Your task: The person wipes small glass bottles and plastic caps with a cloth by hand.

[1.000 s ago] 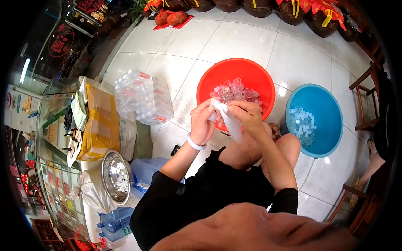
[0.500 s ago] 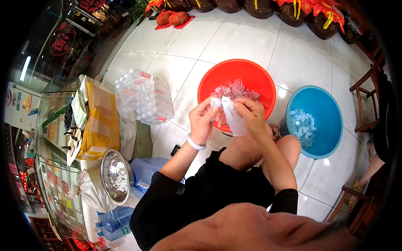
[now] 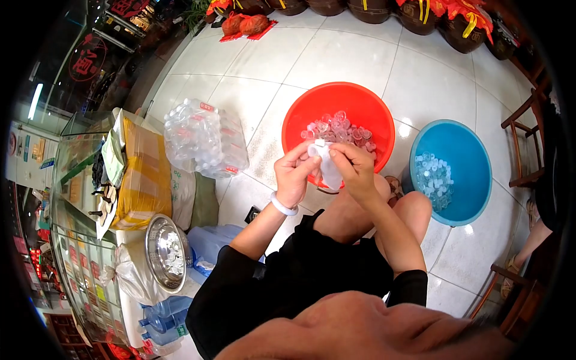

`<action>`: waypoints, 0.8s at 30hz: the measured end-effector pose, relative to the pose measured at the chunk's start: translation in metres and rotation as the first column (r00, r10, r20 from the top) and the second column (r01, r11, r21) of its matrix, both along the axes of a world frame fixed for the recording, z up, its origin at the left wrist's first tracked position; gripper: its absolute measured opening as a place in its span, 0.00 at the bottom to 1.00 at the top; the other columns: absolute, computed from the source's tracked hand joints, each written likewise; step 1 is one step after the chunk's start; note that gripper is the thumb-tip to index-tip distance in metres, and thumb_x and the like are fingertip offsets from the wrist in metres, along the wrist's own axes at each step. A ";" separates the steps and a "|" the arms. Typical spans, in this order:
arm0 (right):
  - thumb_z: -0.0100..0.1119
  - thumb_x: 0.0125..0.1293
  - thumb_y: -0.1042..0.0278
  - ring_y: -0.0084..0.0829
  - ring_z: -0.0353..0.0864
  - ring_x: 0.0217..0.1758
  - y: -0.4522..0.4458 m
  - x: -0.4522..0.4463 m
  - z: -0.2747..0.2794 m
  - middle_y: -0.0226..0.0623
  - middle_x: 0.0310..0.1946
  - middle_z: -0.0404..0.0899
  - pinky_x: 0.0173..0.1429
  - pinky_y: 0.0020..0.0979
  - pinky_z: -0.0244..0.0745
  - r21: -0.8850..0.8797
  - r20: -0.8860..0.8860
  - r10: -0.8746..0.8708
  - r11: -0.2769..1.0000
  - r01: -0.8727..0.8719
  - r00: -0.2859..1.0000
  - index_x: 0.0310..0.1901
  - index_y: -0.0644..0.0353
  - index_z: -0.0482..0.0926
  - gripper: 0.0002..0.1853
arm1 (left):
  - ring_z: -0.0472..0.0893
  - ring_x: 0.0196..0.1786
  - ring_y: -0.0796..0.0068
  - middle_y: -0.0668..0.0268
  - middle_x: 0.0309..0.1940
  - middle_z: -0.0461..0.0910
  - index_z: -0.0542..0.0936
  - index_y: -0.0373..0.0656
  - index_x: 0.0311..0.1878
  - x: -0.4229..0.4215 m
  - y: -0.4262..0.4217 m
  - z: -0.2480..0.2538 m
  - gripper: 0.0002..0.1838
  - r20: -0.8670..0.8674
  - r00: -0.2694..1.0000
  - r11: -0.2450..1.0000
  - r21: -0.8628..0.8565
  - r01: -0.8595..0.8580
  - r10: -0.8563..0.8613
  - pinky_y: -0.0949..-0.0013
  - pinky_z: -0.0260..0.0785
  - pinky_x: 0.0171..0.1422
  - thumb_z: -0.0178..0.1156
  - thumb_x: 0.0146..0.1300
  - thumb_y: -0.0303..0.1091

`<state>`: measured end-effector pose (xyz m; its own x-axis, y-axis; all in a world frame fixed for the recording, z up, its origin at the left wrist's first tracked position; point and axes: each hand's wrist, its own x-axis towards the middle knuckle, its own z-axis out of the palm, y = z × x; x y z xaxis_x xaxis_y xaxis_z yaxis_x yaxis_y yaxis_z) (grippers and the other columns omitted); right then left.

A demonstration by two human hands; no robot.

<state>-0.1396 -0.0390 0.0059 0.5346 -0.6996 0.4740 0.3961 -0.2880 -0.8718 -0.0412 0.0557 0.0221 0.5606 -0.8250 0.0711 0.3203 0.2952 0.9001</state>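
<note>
In front of my knees, both hands meet at a thin white cloth (image 3: 330, 169) that hangs down between them. My left hand (image 3: 294, 177) is closed, its thumb and fingers pinching the upper left of the cloth. From the other side, my right hand (image 3: 359, 170) pinches the cloth's upper right edge. A small white tip shows at the top between the fingertips; what lies under the cloth there is hidden. Just beyond my hands is a red tub (image 3: 336, 96) with many small clear, rounded pieces (image 3: 341, 127) in it.
To the right stands a blue tub (image 3: 462, 150) holding small clear and white pieces (image 3: 435, 180). On the left are shrink-wrapped bottles (image 3: 204, 138), a taped carton (image 3: 144, 174) and a steel bowl (image 3: 159, 231). Wooden chairs (image 3: 521, 150) and another person's leg (image 3: 523, 249) are at right.
My hands have come closer together. The small round whitish piece in my left fingers no longer shows separately, and the cloth has moved left, now bunched between both hands.
</note>
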 end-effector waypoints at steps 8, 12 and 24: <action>0.50 0.56 0.77 0.24 0.74 0.23 0.003 0.003 -0.003 0.39 0.22 0.76 0.27 0.24 0.67 0.133 -0.058 -0.101 0.985 0.108 0.993 0.32 0.68 0.76 0.06 | 0.69 0.21 0.79 0.65 0.25 0.72 0.69 0.29 0.49 -0.010 -0.007 0.004 0.17 -0.031 0.991 0.991 0.026 0.130 -0.129 0.76 0.63 0.20 0.53 0.58 0.28; 0.51 0.57 0.76 0.26 0.74 0.23 0.002 0.002 -0.002 0.39 0.23 0.76 0.28 0.25 0.67 0.116 -0.069 -0.102 0.987 0.110 0.992 0.32 0.67 0.76 0.05 | 0.68 0.21 0.81 0.66 0.25 0.71 0.69 0.29 0.49 -0.008 -0.007 -0.001 0.17 -0.033 0.980 0.979 0.043 0.197 -0.196 0.77 0.63 0.20 0.52 0.59 0.29; 0.56 0.54 0.76 0.23 0.73 0.25 -0.001 -0.001 0.003 0.35 0.24 0.75 0.29 0.22 0.66 0.086 -0.024 -0.065 0.994 0.067 0.998 0.31 0.65 0.76 0.04 | 0.70 0.19 0.80 0.65 0.23 0.74 0.71 0.32 0.48 -0.004 -0.008 -0.001 0.16 0.012 0.995 0.994 0.041 0.098 -0.099 0.78 0.65 0.20 0.55 0.56 0.24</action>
